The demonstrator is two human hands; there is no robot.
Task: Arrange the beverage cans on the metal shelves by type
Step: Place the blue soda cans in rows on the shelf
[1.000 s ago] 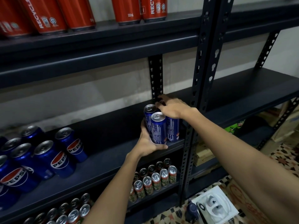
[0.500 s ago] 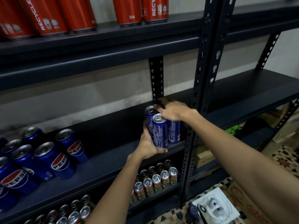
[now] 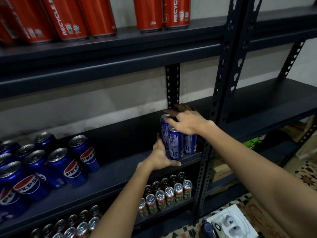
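Note:
Three slim blue cans (image 3: 175, 146) stand close together at the right end of the dark middle shelf (image 3: 120, 170), beside the upright post. My left hand (image 3: 160, 156) cups them from the front left, thumb under the front can and fingers up its side. My right hand (image 3: 187, 121) lies over their tops with fingers spread to the left, hiding the right can's lid. Blue Pepsi cans (image 3: 68, 165) are grouped at the shelf's left end. Red cans (image 3: 68, 16) line the top shelf (image 3: 154, 54).
Small green and red cans (image 3: 169, 194) fill the lower shelf in rows. A perforated black post (image 3: 223, 93) divides this bay from the right-hand bay (image 3: 267, 103). On the patterned floor below right lie a white box (image 3: 231, 222) and cardboard (image 3: 219, 170).
The fingers of my right hand have spread out over the can tops. The blue cans and my left hand stay at the shelf's right end; the view shifted slightly.

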